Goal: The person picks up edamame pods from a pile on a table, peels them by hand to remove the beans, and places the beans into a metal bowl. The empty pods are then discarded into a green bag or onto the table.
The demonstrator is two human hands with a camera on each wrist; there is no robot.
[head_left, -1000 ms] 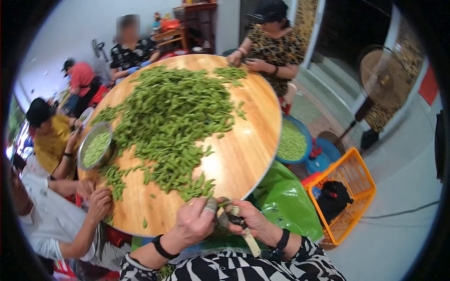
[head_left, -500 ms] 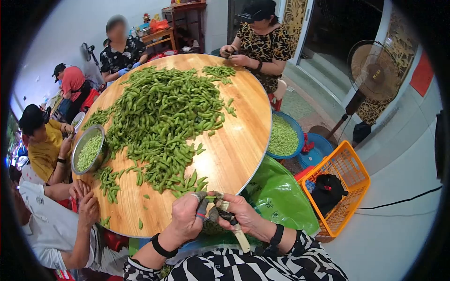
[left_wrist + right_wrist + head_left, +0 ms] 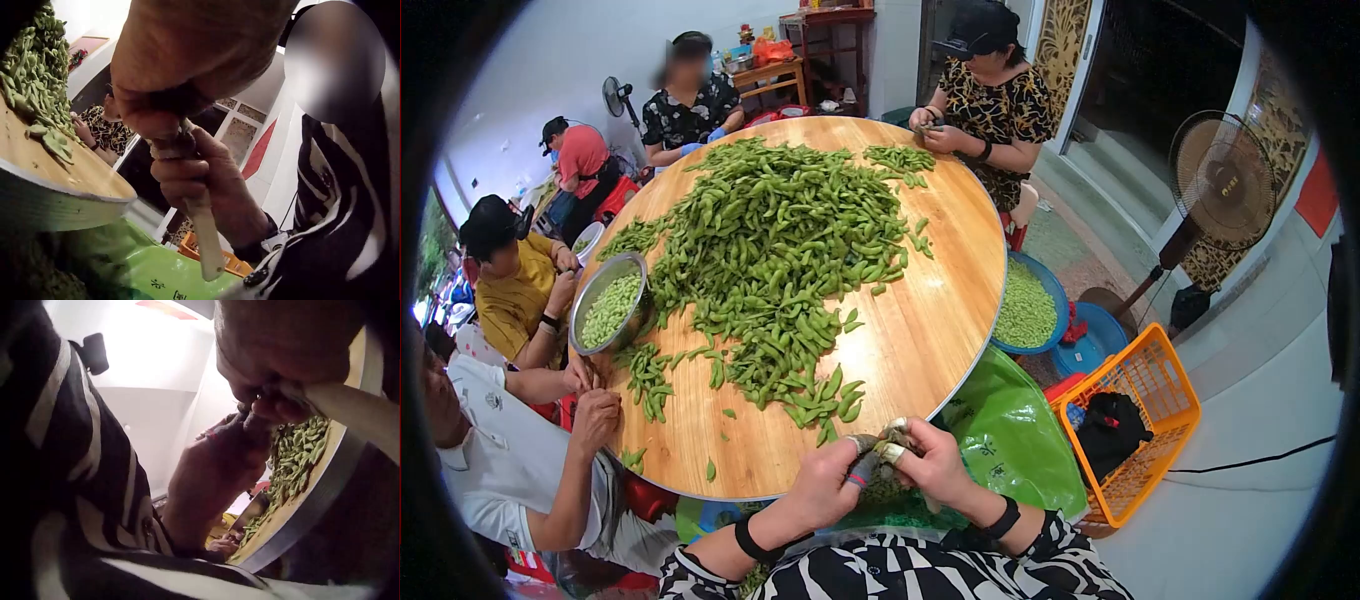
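Note:
In the head view my left hand (image 3: 825, 487) and right hand (image 3: 937, 468) meet at the fingertips, just off the near edge of the round wooden table (image 3: 930, 330). Dark and pale coverings wrap several fingers. My right hand grips a tool by its cream handle (image 3: 207, 240), which sticks out below the fist in the left wrist view; its working end is hidden. The left fingers are curled against the right ones, and I cannot tell what they pinch. A large heap of green soybean pods (image 3: 770, 230) lies on the table ahead of my hands.
A metal bowl of shelled beans (image 3: 612, 308) stands at the table's left. On the right are a blue basin of beans (image 3: 1025, 305), an orange crate (image 3: 1155, 440), a green plastic sheet (image 3: 1010, 430) and a fan (image 3: 1222, 175). Other people sit around the table.
My hands have drawn closer together, and the right has turned so its cream handle barely shows in the head view. The green pod seen at the fingertips half a second ago is now out of sight.

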